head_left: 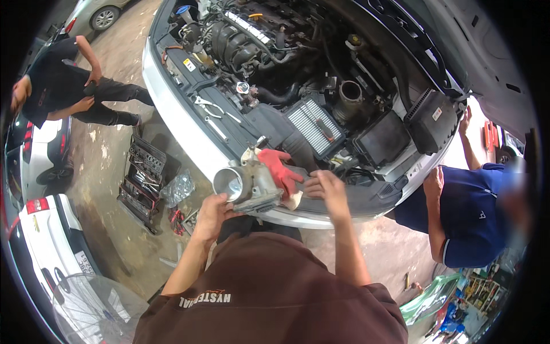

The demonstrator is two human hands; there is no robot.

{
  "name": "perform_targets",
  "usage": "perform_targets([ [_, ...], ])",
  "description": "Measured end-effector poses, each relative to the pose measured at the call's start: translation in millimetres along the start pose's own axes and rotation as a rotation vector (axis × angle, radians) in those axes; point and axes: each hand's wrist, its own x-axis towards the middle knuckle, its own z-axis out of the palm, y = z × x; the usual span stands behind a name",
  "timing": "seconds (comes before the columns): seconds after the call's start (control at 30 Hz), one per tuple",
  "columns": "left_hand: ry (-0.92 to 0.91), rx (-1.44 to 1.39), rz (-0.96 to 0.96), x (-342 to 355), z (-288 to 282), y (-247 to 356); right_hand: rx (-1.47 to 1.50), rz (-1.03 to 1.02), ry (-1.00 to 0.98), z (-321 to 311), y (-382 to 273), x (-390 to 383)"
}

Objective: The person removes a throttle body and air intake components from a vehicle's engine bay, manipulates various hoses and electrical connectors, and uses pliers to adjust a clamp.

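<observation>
My left hand (212,217) is closed on the lower left side of a metal throttle body (255,182), holding it over the car's front edge with its round bore facing left. Directly behind and to the right of it is a red-palmed work glove (279,171). My right hand (326,190) is beside the glove, its fingers bent together and pointing left. Whatever they pinch, if anything, is too small to make out. Pliers (207,106) and a wrench (216,129) lie on the black panel along the engine bay's front.
In the engine bay, a screwdriver (324,129) rests on a pleated air filter (315,125), near an upright duct (349,92). An open toolbox (143,178) and a clear plastic bag (177,188) lie on the floor. One person (63,86) stands left, another (467,212) right.
</observation>
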Motion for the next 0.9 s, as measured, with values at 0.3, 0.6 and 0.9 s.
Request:
perform_targets([
  [0.3,-0.111,-0.133,-0.09,71.5,13.9,87.1,0.275,0.076,0.11,-15.5,-36.7,141.6],
  [0.6,-0.04,-0.2,-0.118,164.7,30.0,109.0,0.573,0.159,0.198,50.6,-45.7,399.2],
  [0.9,0.015,-0.104,-0.267,183.1,24.1,103.0,0.475,0.094,0.355,108.6,21.0,509.9],
])
